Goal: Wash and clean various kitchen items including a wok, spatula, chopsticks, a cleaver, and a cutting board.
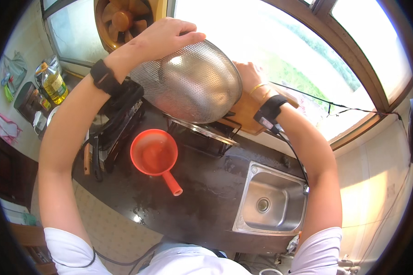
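A perforated stainless steel basin-shaped colander [199,82] is held up over the back of the counter. My left hand [173,34] grips its upper rim, thumb and fingers pinched at the edge. At its right side my right hand [248,74] is raised, partly hidden; whether its fingers close on the rim cannot be told. Below the colander stands a black wire rack [206,137] with a shiny metal lid or tray edge across it. A red plastic water ladle [154,153] rests on the dark counter, its handle towards me.
A stainless steel sink [278,202] is set in the counter at right. At left are a stove with a black pan [105,117], handles jutting out, and an oil bottle [55,84]. Wooden boards [249,111] lean by the window. A cable runs along my right arm.
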Tool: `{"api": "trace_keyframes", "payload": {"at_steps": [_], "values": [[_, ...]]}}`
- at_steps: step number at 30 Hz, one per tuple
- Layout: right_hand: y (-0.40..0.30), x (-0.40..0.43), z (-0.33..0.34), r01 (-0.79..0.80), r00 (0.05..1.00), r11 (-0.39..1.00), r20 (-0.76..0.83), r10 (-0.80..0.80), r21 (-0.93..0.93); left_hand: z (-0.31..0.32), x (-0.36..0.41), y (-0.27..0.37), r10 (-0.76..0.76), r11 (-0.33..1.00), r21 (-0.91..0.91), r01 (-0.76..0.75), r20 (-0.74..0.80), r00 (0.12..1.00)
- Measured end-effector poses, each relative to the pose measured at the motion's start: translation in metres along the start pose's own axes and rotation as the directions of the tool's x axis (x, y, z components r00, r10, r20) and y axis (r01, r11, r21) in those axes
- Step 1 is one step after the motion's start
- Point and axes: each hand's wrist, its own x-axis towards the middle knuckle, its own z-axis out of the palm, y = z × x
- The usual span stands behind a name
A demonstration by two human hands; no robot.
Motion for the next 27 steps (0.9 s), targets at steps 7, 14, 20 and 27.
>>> {"api": "trace_keyframes", "payload": {"at_steps": [7, 14, 20, 27], "values": [[-0.018, 0.007, 0.062, 0.279, 0.911, 0.939, 0.254, -0.326, 0.204, 0.004, 0.008, 0.004, -0.025, 0.997, 0.079, 0.018, 0.089, 0.996], [-0.013, -0.006, 0.073, 0.188, 0.907, 0.881, 0.268, -0.326, 0.433, 0.020, 0.020, 0.006, 0.022, 0.999, 0.029, -0.024, 0.069, 0.997], [0.029, -0.026, 0.034, -0.212, 0.975, 0.240, 0.221, -0.011, 0.947, 0.040, 0.054, 0.022, 0.054, 0.998, 0.034, -0.060, 0.160, 0.986], [0.020, -0.109, 0.034, -0.273, 0.824, -0.127, 0.300, 0.480, 0.954, 0.090, 0.103, 0.032, 0.031, 0.998, 0.042, -0.044, 0.258, 0.966]]}}
